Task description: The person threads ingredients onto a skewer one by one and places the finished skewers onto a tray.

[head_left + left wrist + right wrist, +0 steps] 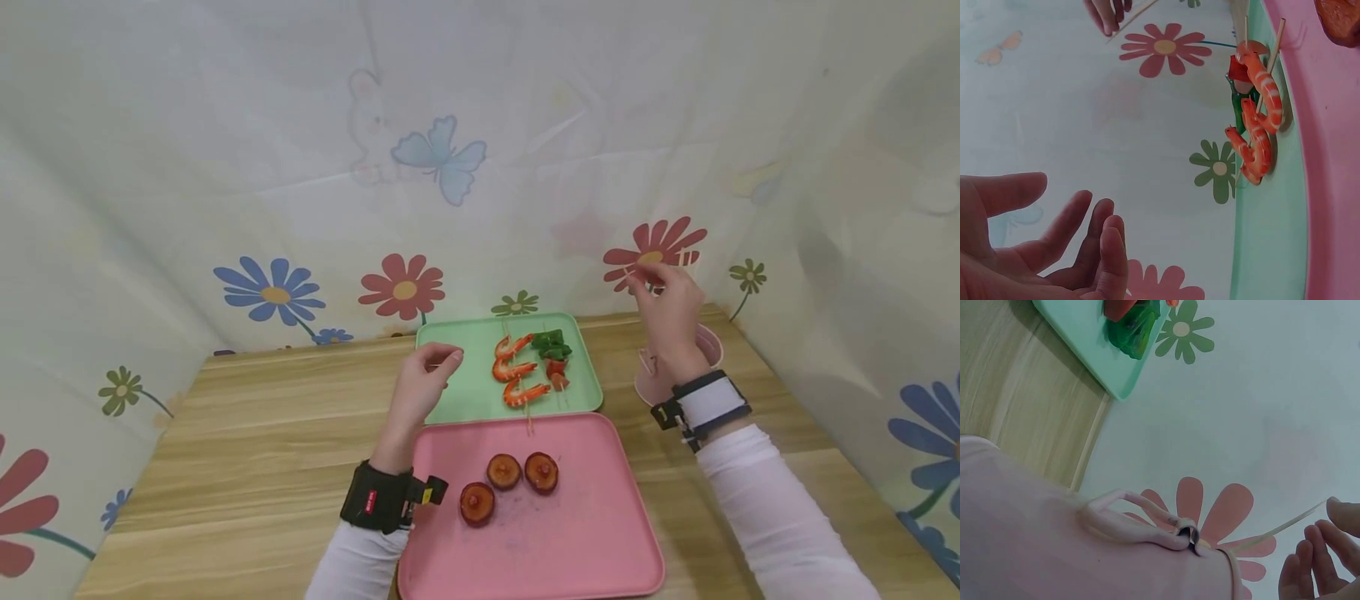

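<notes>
At the upper right in the head view, my right hand is raised over a pink cup. Its thumb and fingertips pinch the end of a thin wooden skewer, which slants down to the cup's rim in the right wrist view. My left hand hovers over the left side of a green tray, holding nothing. A gap shows between its thumb and loosely bent fingers in the left wrist view. On that tray lie a shrimp skewer and a skewer of green and reddish pieces.
Closer to me is a pink tray with three round brown mushroom caps on it. Both trays and the cup stand on a wood-grain tabletop. A flower-printed curtain rises directly behind the table and along both sides.
</notes>
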`<state>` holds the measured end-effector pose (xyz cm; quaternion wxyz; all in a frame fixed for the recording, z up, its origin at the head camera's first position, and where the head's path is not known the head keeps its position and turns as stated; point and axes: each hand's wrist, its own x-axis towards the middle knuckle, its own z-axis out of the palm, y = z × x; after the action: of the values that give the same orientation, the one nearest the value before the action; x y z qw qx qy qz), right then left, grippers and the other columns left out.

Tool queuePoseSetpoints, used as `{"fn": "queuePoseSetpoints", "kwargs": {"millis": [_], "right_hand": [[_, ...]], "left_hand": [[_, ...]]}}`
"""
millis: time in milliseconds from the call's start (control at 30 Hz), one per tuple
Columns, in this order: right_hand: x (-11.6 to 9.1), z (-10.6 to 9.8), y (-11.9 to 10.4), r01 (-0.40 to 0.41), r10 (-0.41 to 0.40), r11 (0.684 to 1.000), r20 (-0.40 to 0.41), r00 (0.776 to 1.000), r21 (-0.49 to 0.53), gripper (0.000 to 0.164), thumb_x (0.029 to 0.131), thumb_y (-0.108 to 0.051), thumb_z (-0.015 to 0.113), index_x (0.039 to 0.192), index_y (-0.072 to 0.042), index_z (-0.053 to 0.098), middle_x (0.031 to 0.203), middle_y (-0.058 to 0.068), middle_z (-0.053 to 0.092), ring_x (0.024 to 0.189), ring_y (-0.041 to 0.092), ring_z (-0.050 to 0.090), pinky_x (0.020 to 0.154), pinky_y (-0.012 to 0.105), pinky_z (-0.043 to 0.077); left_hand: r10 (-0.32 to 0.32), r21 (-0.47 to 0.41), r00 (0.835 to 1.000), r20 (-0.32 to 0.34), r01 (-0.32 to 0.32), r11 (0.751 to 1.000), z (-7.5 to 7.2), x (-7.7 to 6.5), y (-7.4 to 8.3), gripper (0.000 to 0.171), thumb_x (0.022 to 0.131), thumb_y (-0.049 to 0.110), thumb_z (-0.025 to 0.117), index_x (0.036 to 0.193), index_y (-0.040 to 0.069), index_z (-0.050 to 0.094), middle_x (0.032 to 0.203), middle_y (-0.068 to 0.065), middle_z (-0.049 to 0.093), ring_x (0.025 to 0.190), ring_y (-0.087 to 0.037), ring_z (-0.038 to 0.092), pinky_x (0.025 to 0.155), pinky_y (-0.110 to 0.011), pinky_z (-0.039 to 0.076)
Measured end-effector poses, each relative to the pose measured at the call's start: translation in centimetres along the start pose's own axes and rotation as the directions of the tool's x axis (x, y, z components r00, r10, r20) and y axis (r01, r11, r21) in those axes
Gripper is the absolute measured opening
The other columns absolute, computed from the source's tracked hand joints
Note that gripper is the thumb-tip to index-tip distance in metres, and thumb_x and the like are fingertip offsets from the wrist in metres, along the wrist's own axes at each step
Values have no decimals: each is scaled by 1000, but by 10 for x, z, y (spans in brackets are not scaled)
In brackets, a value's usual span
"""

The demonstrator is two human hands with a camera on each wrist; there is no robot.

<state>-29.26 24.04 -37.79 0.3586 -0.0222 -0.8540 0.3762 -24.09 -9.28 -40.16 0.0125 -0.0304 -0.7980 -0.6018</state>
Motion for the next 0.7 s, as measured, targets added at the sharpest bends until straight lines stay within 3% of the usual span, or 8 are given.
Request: {"fn": "queuePoseSetpoints", "kwargs": {"millis": [400,600,700], "right_hand": [[7,9,2,-5,5,1000,15,1000,20,25,89,-18,67,109,-4,70,101,16,70,93,27,62,77,34,45],[7,8,3,-23,23,999,22,999,27,27,89,-23,66,108,-6,71,100,13,71,88,23,62,71,18,41],[8,8,3,-26,26,999,26,999,30,26,89,-24,66,107,-6,72,98,14,72,85,22,64,67,10,39]], "left_hand": [[14,-78,999,50,-10,997,24,1,13,23,93,23,61,109,7,66,101,-10,64,87,-18,57,69,-26,48],[20,-105,997,78,-11,994,30,-2,18,24,93,25,61,110,8,66,103,-10,63,88,-19,57,77,-38,52],[15,-106,997,78,-7,994,31,-2,18,24,93,25,61,109,8,66,102,-9,63,88,-20,57,75,-36,51]]}}
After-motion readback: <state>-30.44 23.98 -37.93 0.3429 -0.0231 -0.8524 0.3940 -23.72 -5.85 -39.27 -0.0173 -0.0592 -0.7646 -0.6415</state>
